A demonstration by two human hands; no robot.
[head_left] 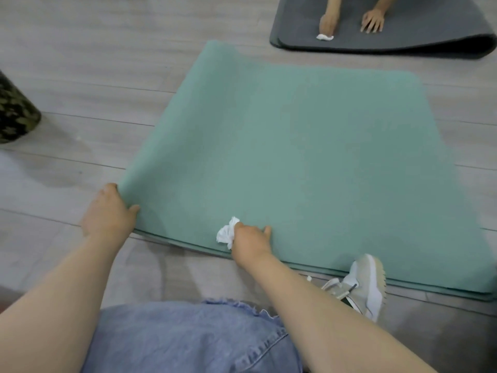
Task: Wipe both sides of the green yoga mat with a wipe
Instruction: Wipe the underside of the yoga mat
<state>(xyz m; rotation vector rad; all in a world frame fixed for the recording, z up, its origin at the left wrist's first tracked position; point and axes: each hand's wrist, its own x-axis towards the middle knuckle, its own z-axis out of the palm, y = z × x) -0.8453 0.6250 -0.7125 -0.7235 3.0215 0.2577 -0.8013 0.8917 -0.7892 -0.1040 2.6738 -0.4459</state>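
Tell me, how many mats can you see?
2. The green mat lies folded on the floor in the middle. A grey mat lies at the top right, partly cut off. More could be out of view.

The room is lit evenly and softly, quite bright, with no glare. Weak grey shadows lie on the floor (80,90) to the left of the left hand (109,211), and a small dark shadow sits under its fingers at the mat (295,146) edge. The whole picture is a little soft; the far corners bend and blur, as with a wide lens.
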